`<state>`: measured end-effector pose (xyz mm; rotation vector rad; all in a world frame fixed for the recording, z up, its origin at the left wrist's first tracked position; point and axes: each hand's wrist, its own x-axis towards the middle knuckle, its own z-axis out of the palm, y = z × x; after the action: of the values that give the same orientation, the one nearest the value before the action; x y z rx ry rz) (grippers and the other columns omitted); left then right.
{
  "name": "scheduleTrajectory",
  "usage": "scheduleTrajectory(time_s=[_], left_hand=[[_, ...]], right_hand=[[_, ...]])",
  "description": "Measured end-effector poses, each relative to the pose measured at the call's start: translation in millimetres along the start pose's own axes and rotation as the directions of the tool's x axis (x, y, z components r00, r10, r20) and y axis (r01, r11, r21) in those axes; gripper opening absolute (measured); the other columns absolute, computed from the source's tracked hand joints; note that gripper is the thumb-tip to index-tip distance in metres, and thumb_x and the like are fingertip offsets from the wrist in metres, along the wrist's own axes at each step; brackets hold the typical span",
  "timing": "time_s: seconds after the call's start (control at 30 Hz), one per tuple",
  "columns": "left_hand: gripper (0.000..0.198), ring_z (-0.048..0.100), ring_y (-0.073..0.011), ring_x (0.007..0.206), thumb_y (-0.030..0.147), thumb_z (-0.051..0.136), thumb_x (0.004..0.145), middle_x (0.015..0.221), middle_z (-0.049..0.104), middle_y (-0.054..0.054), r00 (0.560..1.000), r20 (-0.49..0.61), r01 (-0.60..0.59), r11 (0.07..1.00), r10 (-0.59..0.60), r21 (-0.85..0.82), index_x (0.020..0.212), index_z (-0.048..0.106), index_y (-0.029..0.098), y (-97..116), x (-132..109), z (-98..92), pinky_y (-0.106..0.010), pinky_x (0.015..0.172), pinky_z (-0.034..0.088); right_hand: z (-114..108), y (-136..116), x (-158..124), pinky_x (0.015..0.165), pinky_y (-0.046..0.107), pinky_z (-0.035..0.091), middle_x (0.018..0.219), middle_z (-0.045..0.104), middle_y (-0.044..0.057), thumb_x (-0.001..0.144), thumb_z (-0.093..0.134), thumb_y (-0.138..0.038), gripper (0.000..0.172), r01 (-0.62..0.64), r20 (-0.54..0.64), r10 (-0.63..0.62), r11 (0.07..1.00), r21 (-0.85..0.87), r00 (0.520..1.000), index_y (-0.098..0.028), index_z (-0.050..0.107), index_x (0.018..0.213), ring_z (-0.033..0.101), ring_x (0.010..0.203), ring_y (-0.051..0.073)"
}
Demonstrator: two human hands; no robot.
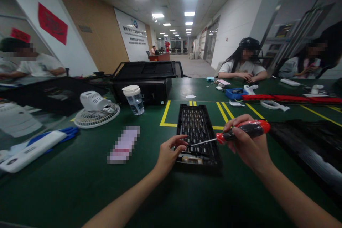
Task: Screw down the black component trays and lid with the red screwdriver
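Note:
My right hand [248,146] is closed round the red and black handle of a screwdriver [243,130]. Its thin metal shaft points left, over a black rectangular panel [217,149] with rows of slotted openings. Close to the screwdriver's tip, the thumb and fingers of my left hand [169,153] are curled together above the panel's left side. Whatever lies between these fingertips is too small to make out. A small board-like part [191,159] sits at the near end of the panel, beside dark wiring.
Left of the panel are a phone-like pink item [123,145], a lidded cup [134,101], a white fan [96,112] and a large black case [143,91]. Dark panels [307,153] lie at right. A blue tray [236,93] stands farther back, before a seated person [245,64].

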<state>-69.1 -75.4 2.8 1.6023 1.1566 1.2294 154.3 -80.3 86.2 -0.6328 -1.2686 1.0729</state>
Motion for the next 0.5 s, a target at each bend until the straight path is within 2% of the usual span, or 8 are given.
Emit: scheduleTrajectory(time_s=[0.1,0.17,0.23,0.33,0.5], left_hand=[[0.035,0.058,-0.019,0.098,0.036,0.036,0.089,0.102,0.066,-0.005,0.995,-0.085,-0.038,0.983,0.053,0.177,0.109,0.059,0.019,-8.9,4.9,-3.3,-0.032,0.089,0.042],[0.037,0.051,-0.0203,0.111,0.036,0.04,0.087,0.119,0.057,-0.007,0.992,-0.118,0.005,0.952,0.032,0.307,0.117,0.053,0.018,-18.0,8.3,-3.5,-0.034,0.096,0.037],[0.047,0.043,-0.0205,0.12,0.034,0.043,0.085,0.131,0.048,-0.008,0.996,-0.09,0.047,0.923,-0.013,0.382,0.129,0.043,0.016,-27.5,10.9,-2.3,-0.034,0.102,0.03],[0.053,0.04,-0.0198,0.124,0.031,0.038,0.087,0.136,0.041,-0.01,0.995,-0.026,0.098,0.912,-0.095,0.399,0.135,0.032,0.011,-38.4,12.5,0.2,-0.032,0.104,0.027],[0.053,0.041,-0.0181,0.123,0.017,0.034,0.083,0.136,0.042,-0.008,0.989,-0.046,0.147,0.913,-0.14,0.381,0.136,0.031,0.011,-41.9,12.8,3.9,-0.03,0.104,0.029]], right_hand=[[-3.1,0.2,1.1,0.027,0.016,0.037,0.073,0.06,0.0,0.075,0.062,-0.02,0.015,0.012,-0.015,-0.013,0.999,-0.029,1.0,-0.02,0.048,0.081,0.056,0.044,0.011],[-5.5,0.2,2.3,0.027,0.017,0.037,0.073,0.06,0.0,0.075,0.062,-0.02,0.015,0.026,-0.039,-0.028,0.997,-0.066,0.999,-0.02,0.048,0.081,0.057,0.044,0.011],[-7.5,0.3,3.8,0.027,0.017,0.037,0.073,0.06,0.0,0.075,0.062,-0.02,0.015,0.038,-0.062,-0.045,0.994,-0.105,0.997,-0.02,0.048,0.081,0.057,0.044,0.012],[-10.2,1.0,6.5,0.026,0.018,0.037,0.072,0.06,0.0,0.075,0.063,-0.021,0.016,0.044,-0.09,-0.059,0.987,-0.157,0.994,-0.02,0.048,0.081,0.059,0.045,0.013],[-16.7,2.4,11.9,0.026,0.018,0.036,0.072,0.061,0.001,0.075,0.063,-0.025,0.017,0.033,-0.125,-0.069,0.962,-0.271,0.99,-0.02,0.048,0.081,0.057,0.043,0.012]])
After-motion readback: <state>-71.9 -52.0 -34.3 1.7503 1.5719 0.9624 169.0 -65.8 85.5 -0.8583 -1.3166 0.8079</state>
